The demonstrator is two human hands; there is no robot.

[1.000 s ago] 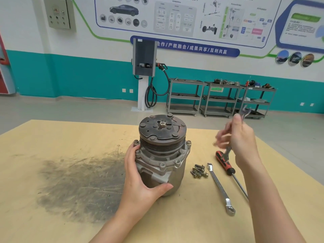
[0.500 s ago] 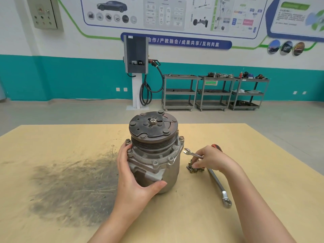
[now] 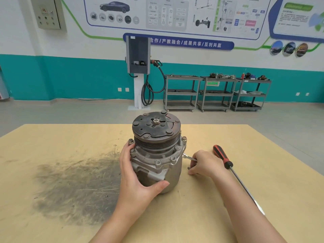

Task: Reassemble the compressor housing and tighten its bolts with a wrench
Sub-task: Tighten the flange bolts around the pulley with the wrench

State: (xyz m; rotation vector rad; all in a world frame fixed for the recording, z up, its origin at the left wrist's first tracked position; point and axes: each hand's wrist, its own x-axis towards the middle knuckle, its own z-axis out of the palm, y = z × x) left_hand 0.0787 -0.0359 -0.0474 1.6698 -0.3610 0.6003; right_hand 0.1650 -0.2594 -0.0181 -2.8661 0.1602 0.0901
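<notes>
Compressor [image 3: 157, 155] upright mid-table [image 3: 52, 141], left hand [image 3: 138, 179] wrapped round its near side with thumb across the front, right hand [image 3: 205, 163] just beside it curled on a small wrench [image 3: 188, 157] poking toward the flange, red-black screwdriver [image 3: 226, 160] lying further right.

Dull grey cast metal on the compressor housing [image 3: 157, 171], rust-brown and matt on its pulley plate [image 3: 156, 126]. Bright polished steel on the wrench [image 3: 188, 157]. Glossy red-and-black plastic on the screwdriver [image 3: 222, 156] handle, shiny metal shaft. Pale matt plywood on the table [image 3: 70, 137], smeared with a sooty grey stain [image 3: 77, 186].
</notes>
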